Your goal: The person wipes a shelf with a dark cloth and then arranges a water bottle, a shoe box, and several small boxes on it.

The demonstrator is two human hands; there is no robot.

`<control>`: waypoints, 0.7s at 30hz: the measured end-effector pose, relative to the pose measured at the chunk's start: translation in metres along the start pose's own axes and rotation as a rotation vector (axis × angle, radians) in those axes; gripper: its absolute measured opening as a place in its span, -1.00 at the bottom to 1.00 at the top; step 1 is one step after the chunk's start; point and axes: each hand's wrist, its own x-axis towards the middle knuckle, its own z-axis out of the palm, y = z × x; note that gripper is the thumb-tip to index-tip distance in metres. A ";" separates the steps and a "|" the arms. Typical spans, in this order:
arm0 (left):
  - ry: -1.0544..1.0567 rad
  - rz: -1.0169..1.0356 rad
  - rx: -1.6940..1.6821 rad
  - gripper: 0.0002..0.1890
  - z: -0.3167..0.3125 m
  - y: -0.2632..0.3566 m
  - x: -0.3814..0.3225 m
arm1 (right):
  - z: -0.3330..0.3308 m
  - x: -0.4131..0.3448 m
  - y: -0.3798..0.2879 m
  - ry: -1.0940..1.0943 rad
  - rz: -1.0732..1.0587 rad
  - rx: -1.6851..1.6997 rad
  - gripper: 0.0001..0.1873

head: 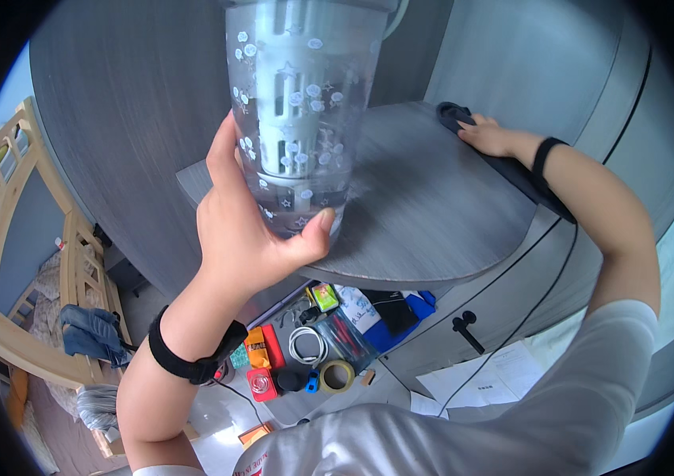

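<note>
My left hand grips the lower part of a large clear drinking bottle, raised close to the camera. White flower and star prints cover its side, and a pale slotted strainer sits inside. The bottle's top runs out of the picture. Farther right, my right hand presses a dark cloth onto the back right edge of a grey wood-grain shelf. My fingers partly hide the cloth. A black band circles the right wrist, and a strap with a black device the left.
Below the shelf, a lower surface holds a coiled white cable, a tape roll, red and orange packets and pouches. Papers hang or lie at the right. A black cable trails from the right arm. A wooden bunk bed stands left.
</note>
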 end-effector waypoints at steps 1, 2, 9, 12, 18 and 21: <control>0.004 -0.012 -0.048 0.06 0.000 0.000 -0.001 | -0.005 0.014 -0.008 0.003 -0.012 -0.010 -0.42; 0.007 -0.024 -0.097 0.06 0.001 0.001 -0.002 | -0.009 0.027 -0.016 0.009 -0.019 -0.015 -0.42; 0.020 0.021 -0.092 0.10 0.002 0.000 -0.004 | -0.031 0.054 -0.044 -0.060 0.007 0.104 -0.34; 0.028 0.026 -0.041 0.11 0.002 0.000 -0.002 | -0.015 0.047 -0.072 0.145 -0.162 0.214 -0.41; 0.116 0.037 0.007 0.08 -0.002 -0.007 -0.004 | -0.041 -0.001 -0.226 0.031 -1.016 0.332 -0.55; 0.271 0.096 -0.161 0.07 0.006 -0.006 0.000 | -0.050 -0.027 -0.237 0.175 -1.386 0.271 -0.54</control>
